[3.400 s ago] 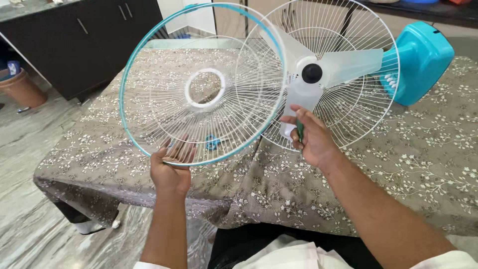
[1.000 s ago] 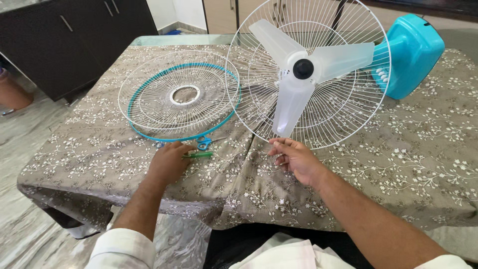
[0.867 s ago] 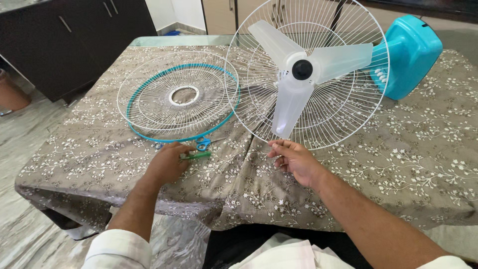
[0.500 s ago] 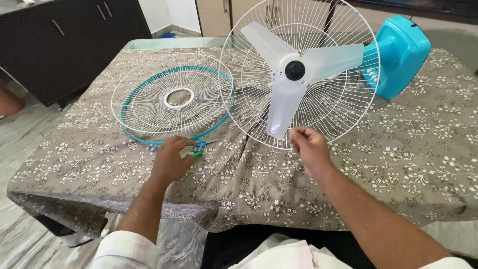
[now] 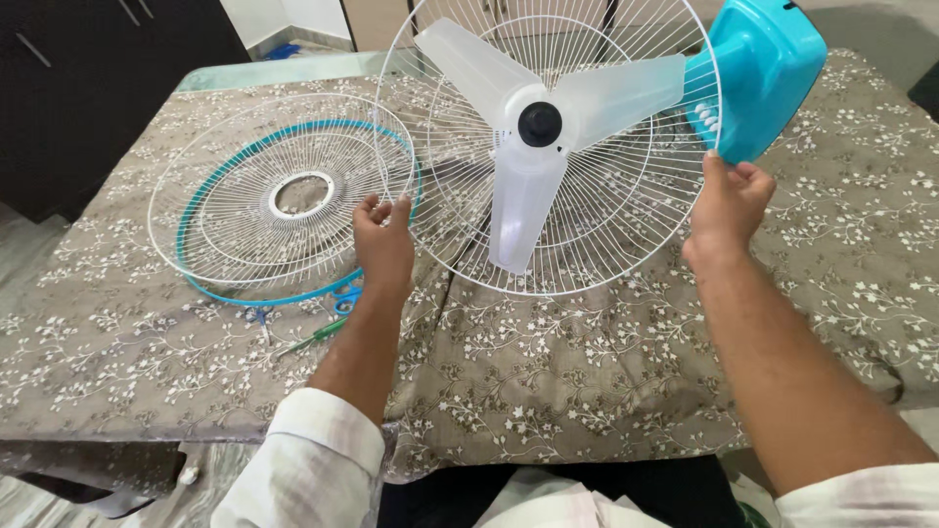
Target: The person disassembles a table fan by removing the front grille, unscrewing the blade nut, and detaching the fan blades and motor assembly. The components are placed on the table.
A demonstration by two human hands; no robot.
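Head: round wire grille (image 5: pixel 626 210), translucent blades (image 5: pixel 523 191)

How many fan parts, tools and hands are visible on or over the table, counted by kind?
Wire fan guards: 2, detached front guard and rear guard
Fan blades: 3
Turquoise fan base: 1
Green-handled screwdriver: 1
Hands: 2, left hand, right hand
Total: 9

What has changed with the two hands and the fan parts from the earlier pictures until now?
The left hand left the green-handled screwdriver on the cloth and rose to grip the left rim of the white wire rear guard. The right hand moved from the bottom rim to the right rim. The detached teal-rimmed front guard stayed flat on the table.
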